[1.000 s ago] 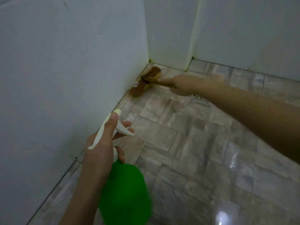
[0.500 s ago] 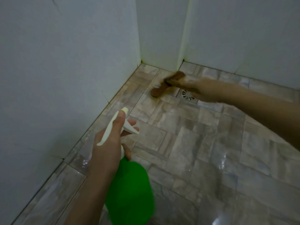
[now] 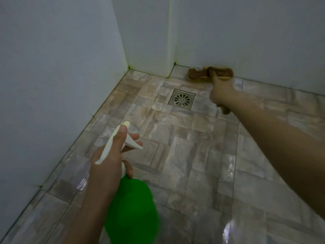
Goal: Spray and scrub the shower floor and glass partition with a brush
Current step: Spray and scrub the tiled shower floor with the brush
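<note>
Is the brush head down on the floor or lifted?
Down: the brush bristles meet the floor tiles along the back wall.

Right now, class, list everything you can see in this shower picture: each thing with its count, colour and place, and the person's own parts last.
Scrub brush: one, brown wood with pale bristles, head on the floor against the far wall, right of the corner.
Spray bottle: one, green body with white trigger head, near centre-bottom.
Floor drain: one, metal, square frame with round grate, left of the brush handle.
Floor tiles: many, grey-beige marbled, glossy and wet-looking.
Walls: white, left and far sides.
Left hand: one, holding the spray bottle.
Right hand: one, gripping the brush handle.
</note>
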A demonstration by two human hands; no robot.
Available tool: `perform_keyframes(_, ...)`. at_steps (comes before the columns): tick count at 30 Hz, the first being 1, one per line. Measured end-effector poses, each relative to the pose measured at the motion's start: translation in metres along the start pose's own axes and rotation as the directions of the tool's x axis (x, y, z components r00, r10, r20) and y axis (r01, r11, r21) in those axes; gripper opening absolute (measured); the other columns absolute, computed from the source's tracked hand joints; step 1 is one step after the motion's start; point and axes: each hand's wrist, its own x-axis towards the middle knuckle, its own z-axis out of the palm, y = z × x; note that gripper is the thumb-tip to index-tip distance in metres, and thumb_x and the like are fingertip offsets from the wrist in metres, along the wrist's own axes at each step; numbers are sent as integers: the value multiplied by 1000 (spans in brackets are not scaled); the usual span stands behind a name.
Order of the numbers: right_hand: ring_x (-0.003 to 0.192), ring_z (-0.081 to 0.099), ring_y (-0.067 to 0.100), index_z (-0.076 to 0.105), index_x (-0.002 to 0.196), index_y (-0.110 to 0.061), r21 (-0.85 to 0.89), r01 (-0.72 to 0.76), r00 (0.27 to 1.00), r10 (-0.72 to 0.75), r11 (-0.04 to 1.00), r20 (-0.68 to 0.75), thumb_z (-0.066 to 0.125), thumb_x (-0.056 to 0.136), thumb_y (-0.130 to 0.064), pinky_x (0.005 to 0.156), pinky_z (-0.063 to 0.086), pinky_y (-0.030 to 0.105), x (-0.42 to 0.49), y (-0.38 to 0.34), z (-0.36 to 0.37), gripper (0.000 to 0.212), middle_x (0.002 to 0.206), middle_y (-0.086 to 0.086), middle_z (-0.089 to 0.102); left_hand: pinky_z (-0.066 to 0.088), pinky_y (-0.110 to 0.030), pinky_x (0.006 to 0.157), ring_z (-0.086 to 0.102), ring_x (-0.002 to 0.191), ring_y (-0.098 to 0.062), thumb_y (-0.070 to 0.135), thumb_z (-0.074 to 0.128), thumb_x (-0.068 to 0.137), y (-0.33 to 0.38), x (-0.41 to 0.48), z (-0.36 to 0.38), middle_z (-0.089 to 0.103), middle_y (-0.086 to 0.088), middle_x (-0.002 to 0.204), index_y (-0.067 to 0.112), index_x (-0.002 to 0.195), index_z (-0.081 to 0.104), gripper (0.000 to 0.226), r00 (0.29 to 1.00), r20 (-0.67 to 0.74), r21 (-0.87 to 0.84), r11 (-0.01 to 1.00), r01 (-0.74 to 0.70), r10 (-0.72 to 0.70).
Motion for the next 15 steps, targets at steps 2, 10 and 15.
perform_keyframes(2,62,61,31,10,154,-23,-26,9,999,-8,1000,49,40,94,2,50,57,41,-20,-14,10,72,98,23,54,43,-29,45,59,68,-35,61,48,81,2,1,6,79,7,95,55,70,75,30,1000,-1,-15,1000,1,-1)
perform_keyframes(10,58,58,27,29,145,-7,-64,62,998,-60,996,36,39,95,1,43,48,33,-17,-33,17,52,83,17,59,43,-30,46,52,54,-32,63,49,77,6,-4,10,79,7,97,54,69,75,29,1000,0,6,1000,30,-30)
perform_keyframes(15,61,53,23,26,148,-8,-158,110,986,-88,981,138,40,96,-2,46,42,33,-71,-30,21,54,93,17,61,43,-31,50,60,67,-43,61,48,81,8,-6,6,79,8,94,54,69,75,30,1000,-2,-13,1000,15,-15)
